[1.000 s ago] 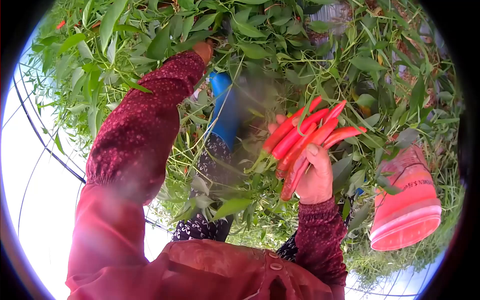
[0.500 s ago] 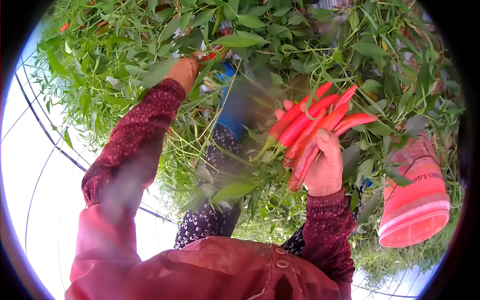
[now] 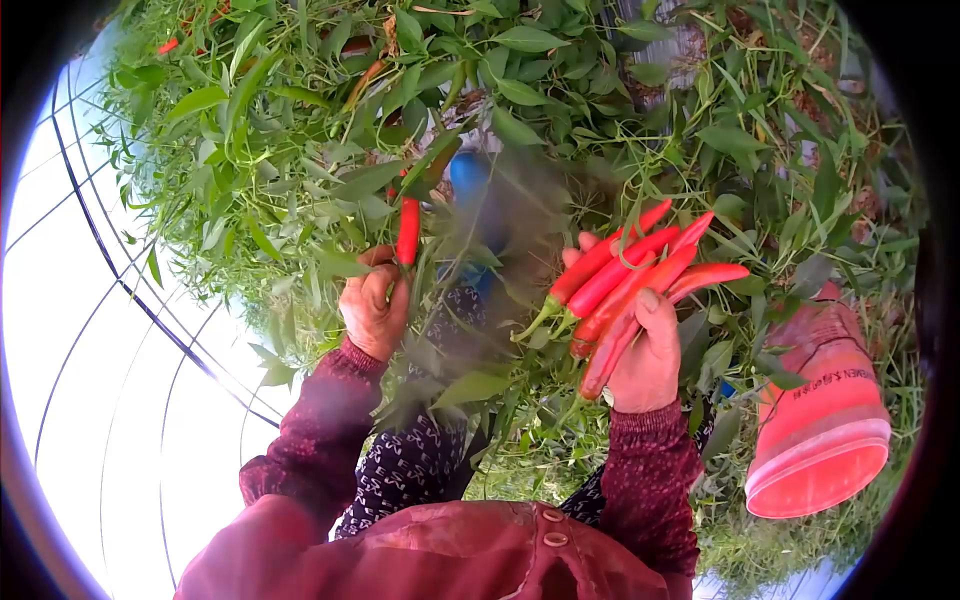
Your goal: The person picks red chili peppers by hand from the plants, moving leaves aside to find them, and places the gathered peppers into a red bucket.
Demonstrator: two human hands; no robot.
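Note:
My left hand (image 3: 375,308) is closed, its fingers pinching the stem end of a single red chili pepper (image 3: 408,230) that points upward among the leaves. A bunch of several long red chili peppers (image 3: 630,285) lies across my right hand (image 3: 645,365), with the thumb pressed over them and fingertips showing behind. Green stems hang from the lower ends of some of these peppers. Leafy pepper plants (image 3: 300,150) surround both hands, and a few more red pods (image 3: 168,46) show at the upper left.
On the right, a red plastic bucket (image 3: 815,430) lies tilted with its mouth toward me. My legs in patterned trousers (image 3: 405,465) and a blue boot (image 3: 470,180) stand among the plants. Thin dark frame lines (image 3: 130,275) cross the bright background on the left.
My left hand has come back toward my body from the foliage, bringing a red chili pepper. My right hand keeps its bunch and sits slightly lower in view.

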